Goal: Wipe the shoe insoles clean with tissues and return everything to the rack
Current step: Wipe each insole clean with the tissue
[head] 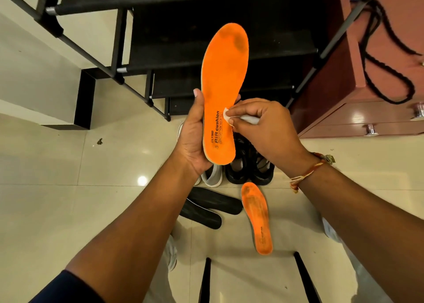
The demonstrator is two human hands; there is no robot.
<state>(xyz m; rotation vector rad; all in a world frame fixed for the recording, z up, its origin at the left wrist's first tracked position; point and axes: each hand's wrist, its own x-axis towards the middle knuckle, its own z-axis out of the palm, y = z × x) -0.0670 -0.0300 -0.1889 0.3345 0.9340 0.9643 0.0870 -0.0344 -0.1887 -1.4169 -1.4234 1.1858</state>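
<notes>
Left hand (pixel 195 140) was wrapped around the heel end of one orange insole (pixel 226 78), toe pointing to 12 o'clock. Right hand (pixel 268 128) pinched one tissue (pixel 227 117) between thumb and fingertips and pressed it to the insole's printed side from 3 o'clock. Down on the floor (pixel 68 188) was a second orange insole (pixel 257 218) at 5 o'clock, so two orange total, plus two black insoles (pixel 214 203) overlapping at 6. Two black shoes (pixel 250 167) sat just under the hands, with a white shoe (pixel 213 177) beside them, mostly hidden. Rack (pixel 206 52) was at 12, cabinet (pixel 378 85) at 2.
</notes>
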